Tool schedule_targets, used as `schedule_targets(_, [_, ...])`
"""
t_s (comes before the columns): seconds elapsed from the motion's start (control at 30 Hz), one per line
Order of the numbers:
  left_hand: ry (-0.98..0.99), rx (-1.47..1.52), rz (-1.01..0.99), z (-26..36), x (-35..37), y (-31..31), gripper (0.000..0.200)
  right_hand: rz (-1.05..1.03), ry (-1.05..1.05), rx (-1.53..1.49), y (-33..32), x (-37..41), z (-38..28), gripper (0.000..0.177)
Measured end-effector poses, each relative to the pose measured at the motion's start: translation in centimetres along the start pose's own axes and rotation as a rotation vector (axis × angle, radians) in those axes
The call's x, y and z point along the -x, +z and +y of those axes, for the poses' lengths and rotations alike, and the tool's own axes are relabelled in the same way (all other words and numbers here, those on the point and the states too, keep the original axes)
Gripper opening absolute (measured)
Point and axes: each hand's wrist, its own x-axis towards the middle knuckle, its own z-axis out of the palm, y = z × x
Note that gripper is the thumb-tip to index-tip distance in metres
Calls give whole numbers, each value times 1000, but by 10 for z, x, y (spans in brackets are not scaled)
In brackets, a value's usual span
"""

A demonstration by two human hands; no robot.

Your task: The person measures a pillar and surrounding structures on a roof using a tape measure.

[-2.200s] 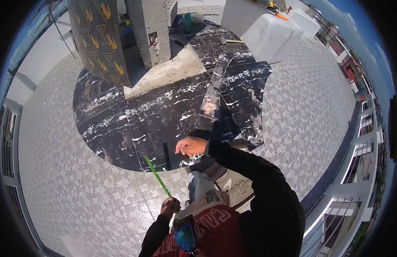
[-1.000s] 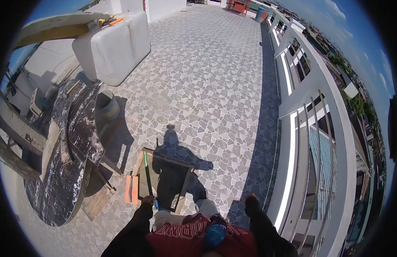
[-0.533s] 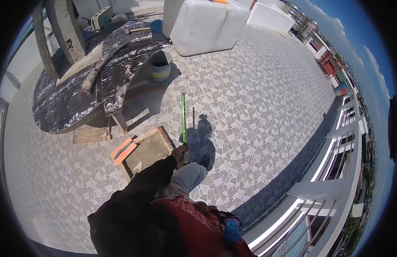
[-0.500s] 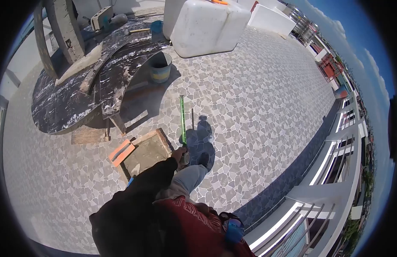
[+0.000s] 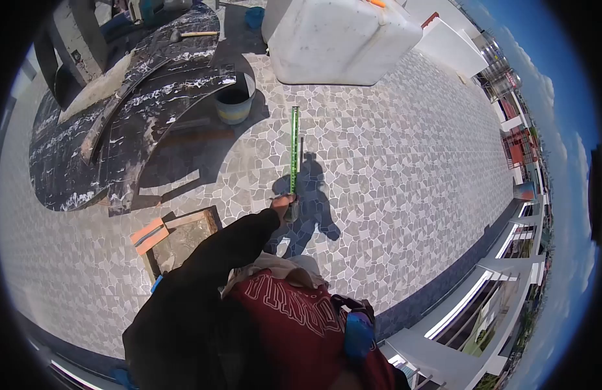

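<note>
My left hand [image 5: 283, 205], at the end of a black sleeve, is closed around a tape measure. Its green blade [image 5: 294, 146] sticks straight out ahead over the patterned tiles, with the hooked end pointing away from me. Most of the case is hidden by my fingers. To the left of that arm lies a wooden box [image 5: 187, 239] with grey mortar in it, and an orange float [image 5: 149, 236] rests on its edge. I cannot make out my right hand. A blue item [image 5: 359, 335] hangs at the right side of my red shirt.
A mortar-stained dark round board [image 5: 128, 123] lies ahead left, with a hammer [image 5: 197, 34] on it. A bucket [image 5: 234, 104] stands by its edge. Beyond is a large white tank [image 5: 340, 45]. Along the right runs a low parapet [image 5: 405, 318].
My view has shifted, and my left hand with the extended tape has moved forward, away from my body. The mortar box now appears lower and farther left. My leg is no longer plainly visible.
</note>
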Motion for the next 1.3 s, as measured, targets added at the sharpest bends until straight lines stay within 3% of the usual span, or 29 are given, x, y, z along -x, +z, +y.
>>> schedule_targets(0.07, [-4, 90, -108, 31, -31, 7, 23, -60, -20, 64, 16, -38, -69, 20])
schedule_targets(0.27, [63, 176, 92, 140, -92, 24, 22, -234, -102, 443, 63, -196, -335, 23])
schedule_targets(0.37, [197, 224, 81, 192, -140, 14, 18, -250, -194, 653, 82, -285, -508, 25])
schedule_targets(0.43, [248, 214, 242, 245, -149, 34, 16, -244, -275, 738, 112, -338, -651, 25])
schedule_targets(0.57, [422, 425, 267, 339, -164, 75, 15, -282, -553, 789, 263, -383, -945, 27])
schedule_targets(0.67, [529, 548, 287, 401, -188, 89, 15, -368, -921, 913, 429, -319, -1121, 26])
schedule_targets(0.73, [604, 712, 281, 436, -212, 81, 14, -398, -1214, 1005, 544, -257, -1188, 24])
schedule_targets(0.8, [652, 793, 287, 471, -237, 68, 13, -453, -1526, 1146, 647, -191, -1216, 19])
schedule_targets(0.83, [677, 860, 285, 488, -248, 61, 12, -385, -1625, 1178, 698, -168, -1217, 18])
schedule_targets(0.87, [679, 944, 286, 507, -258, 54, 10, -550, -1702, 1101, 739, -145, -1212, 18])
schedule_targets(0.93, [722, 1018, 272, 552, -270, 38, 10, -674, -1795, 1204, 809, -93, -1196, 17])
schedule_targets(1.07, [851, 1036, 335, 618, -275, 27, 12, -877, -1731, 1376, 888, -6, -1178, 22])
schedule_targets(1.13, [926, 1038, 397, 637, -264, 26, 13, -814, -1708, 1605, 911, 48, -1174, 27])
schedule_targets(1.23, [978, 1051, 523, 656, -255, 20, 15, -807, -1837, 1598, 968, 73, -1171, 36])
schedule_targets(1.27, [1012, 1085, 566, 655, -256, 16, 16, -932, -1861, 1594, 993, 71, -1171, 51])
schedule_targets(1.3, [1045, 1122, 607, 653, -258, 12, 16, -961, -1872, 1628, 1016, 67, -1168, 51])
